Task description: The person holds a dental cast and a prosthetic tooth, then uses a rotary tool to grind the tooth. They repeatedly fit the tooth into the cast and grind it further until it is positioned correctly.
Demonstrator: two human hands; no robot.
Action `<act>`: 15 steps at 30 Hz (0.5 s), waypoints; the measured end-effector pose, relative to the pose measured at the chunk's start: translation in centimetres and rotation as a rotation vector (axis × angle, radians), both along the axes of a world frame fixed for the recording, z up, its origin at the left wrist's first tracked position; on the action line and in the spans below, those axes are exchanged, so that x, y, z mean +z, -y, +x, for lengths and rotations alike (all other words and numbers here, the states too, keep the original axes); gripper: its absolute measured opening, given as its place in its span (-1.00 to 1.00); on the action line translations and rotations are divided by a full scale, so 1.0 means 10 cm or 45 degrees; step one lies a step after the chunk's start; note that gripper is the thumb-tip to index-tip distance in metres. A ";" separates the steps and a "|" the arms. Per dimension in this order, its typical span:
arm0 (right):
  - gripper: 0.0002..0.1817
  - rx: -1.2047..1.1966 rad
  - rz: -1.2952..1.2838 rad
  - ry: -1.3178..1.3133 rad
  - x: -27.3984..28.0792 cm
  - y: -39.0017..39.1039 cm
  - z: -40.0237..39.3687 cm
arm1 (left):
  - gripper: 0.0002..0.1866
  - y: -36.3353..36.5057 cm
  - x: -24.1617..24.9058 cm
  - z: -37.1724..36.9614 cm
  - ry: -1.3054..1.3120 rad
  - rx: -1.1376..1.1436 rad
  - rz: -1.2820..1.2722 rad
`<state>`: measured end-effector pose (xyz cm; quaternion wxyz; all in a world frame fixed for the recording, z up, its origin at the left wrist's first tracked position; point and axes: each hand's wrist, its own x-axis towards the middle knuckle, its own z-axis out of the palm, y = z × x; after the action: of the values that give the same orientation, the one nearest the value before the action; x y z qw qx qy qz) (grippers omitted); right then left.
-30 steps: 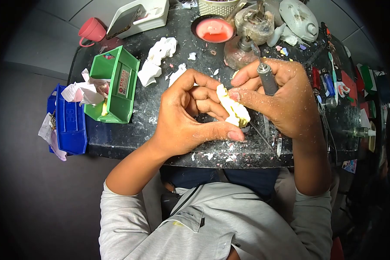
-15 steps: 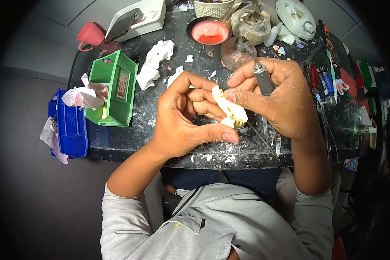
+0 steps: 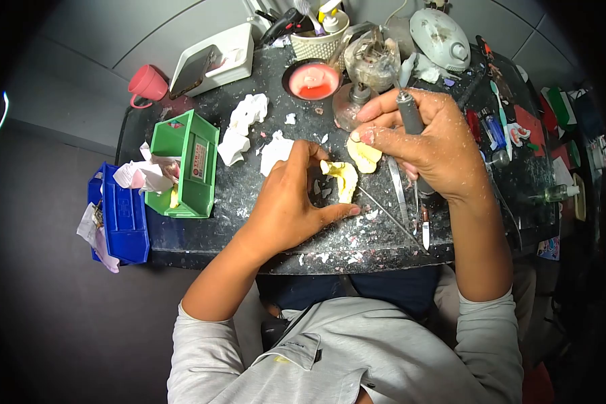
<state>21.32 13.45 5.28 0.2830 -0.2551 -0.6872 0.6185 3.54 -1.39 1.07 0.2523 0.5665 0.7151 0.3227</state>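
Note:
My left hand (image 3: 289, 195) curves around a pale yellow dental cast (image 3: 345, 180), with the thumb by its lower end and the fingers by its upper end. Whether that cast rests on the table is hard to tell. In my right hand (image 3: 434, 145) a grey rotary handpiece (image 3: 411, 114) stands between the thumb and fingers. The same hand's thumb presses on a second yellow cast piece (image 3: 365, 155), whose far side is hidden. White dust covers the skin of this hand. Beneath lie a thin metal rod (image 3: 387, 215), tweezers (image 3: 398, 192) and a small knife (image 3: 425, 229).
Crumpled white paper (image 3: 249, 111) lies left of centre. A green bin (image 3: 198, 165) and a blue bin (image 3: 124, 215) stand on the left. At the back are a bowl with pink contents (image 3: 315, 79), a glass spirit burner (image 3: 351, 104), a white tray (image 3: 232, 64) and a pink mug (image 3: 148, 84).
The yellow pieces, together between my hands before, are now apart, one at each hand. My left hand has turned and moved slightly down; the view has shifted a little.

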 end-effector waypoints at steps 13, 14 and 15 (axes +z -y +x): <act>-0.82 0.251 -0.299 -0.036 0.00 0.10 -0.04 | -0.69 -0.04 -0.02 -0.11 -0.375 -0.218 0.989; -0.84 0.292 -0.276 0.025 0.03 0.11 -0.04 | -0.69 -0.03 -0.03 -0.11 -0.379 -0.216 1.016; -0.84 0.291 -0.280 0.025 0.01 0.11 -0.05 | -0.69 -0.03 -0.04 -0.11 -0.384 -0.212 1.043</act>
<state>20.84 12.34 5.34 0.1744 -0.2107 -0.6427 0.7156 2.39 -1.09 0.63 -0.0749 0.7160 0.5091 0.4717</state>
